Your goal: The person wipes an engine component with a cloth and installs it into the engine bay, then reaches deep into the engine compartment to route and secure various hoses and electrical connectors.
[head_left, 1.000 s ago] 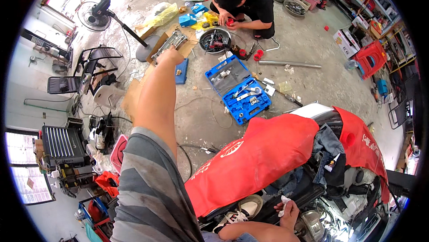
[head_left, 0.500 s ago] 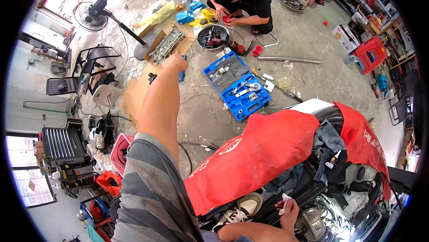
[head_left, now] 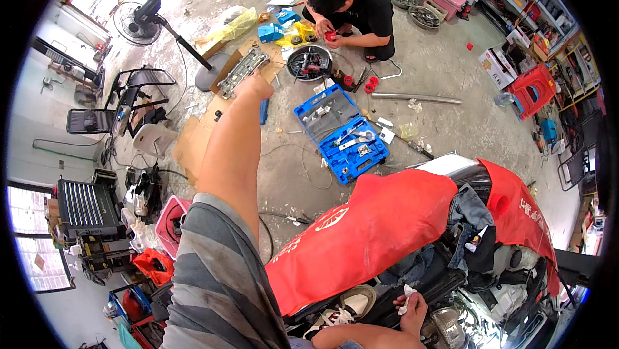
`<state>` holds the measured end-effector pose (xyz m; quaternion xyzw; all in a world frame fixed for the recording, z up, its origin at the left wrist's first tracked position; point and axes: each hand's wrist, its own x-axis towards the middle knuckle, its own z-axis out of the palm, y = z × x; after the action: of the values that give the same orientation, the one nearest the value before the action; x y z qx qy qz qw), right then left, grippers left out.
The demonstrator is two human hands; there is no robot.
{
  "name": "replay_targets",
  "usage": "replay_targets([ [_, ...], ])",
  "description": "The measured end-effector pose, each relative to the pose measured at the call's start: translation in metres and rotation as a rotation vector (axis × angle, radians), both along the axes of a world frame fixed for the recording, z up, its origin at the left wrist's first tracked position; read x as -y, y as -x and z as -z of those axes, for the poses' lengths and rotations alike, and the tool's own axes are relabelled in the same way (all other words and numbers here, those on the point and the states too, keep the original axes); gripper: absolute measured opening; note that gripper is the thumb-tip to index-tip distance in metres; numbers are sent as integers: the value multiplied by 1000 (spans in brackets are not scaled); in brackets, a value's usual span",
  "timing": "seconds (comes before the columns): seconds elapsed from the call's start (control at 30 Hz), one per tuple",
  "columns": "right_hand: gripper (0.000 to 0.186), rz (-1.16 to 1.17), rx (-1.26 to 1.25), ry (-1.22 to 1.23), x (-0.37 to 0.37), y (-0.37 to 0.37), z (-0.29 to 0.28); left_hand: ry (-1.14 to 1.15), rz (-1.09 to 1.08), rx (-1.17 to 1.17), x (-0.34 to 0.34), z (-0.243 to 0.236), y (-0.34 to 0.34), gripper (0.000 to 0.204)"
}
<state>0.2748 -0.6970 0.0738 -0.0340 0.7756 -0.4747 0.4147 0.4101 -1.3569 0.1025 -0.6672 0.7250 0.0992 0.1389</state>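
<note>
My left arm, in a grey striped sleeve, reaches far forward over the floor. My left hand (head_left: 256, 86) looks curled, seen from behind, with what looks like one finger pointing at a long silvery metal engine part (head_left: 244, 73); whether it touches is unclear. That part lies on flattened cardboard (head_left: 193, 144). Low at the right, my right hand (head_left: 414, 313) grips a crumpled white tissue (head_left: 407, 299), above the exposed engine bay (head_left: 490, 313). A red protective cover (head_left: 367, 220) drapes over the car's fender beside it.
A co-worker (head_left: 361, 13) crouches ahead, holding a small red part over a round pan (head_left: 309, 62) of parts. An open blue tool case (head_left: 342, 133) lies on the floor. A standing fan (head_left: 143, 19) and folding chair (head_left: 122, 100) are left; a red stool (head_left: 534, 91) is right.
The view has shifted slightly, so the floor items sit a little lower. My left arm stays stretched out and my right hand still holds the tissue. The co-worker's hands have moved slightly.
</note>
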Motion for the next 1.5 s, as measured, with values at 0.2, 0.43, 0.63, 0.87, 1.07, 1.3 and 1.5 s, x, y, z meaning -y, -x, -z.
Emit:
replay_targets([
  [0.2, 44, -3, 0, 4, 0, -1, 1, 181, 234, 259, 5, 7, -5, 49],
  [0.43, 43, 36, 10, -46, -7, -1, 2, 375, 769, 565, -22, 15, 26, 18],
  [0.63, 42, 49, 4, -41, -13, -5, 2, 370, 776, 488, -30, 11, 24, 17],
  [0.87, 41, 65, 3, 15, -2, -15, 2, 330, 715, 306, -25, 16, 27, 14],
  [1.07, 43, 380, 173, 93, 3, 5, -16, -245, 1219, -434, -265, 10, 119, 29],
  [1.3, 34, 608, 433, 531, 56, 2, -18, -805, 1344, -971, -468, 21, 109, 70],
  [1.5, 58, 98, -74, -4, -92, 26, -76, -497, 1396, -818, -496, 48, 127, 64],
])
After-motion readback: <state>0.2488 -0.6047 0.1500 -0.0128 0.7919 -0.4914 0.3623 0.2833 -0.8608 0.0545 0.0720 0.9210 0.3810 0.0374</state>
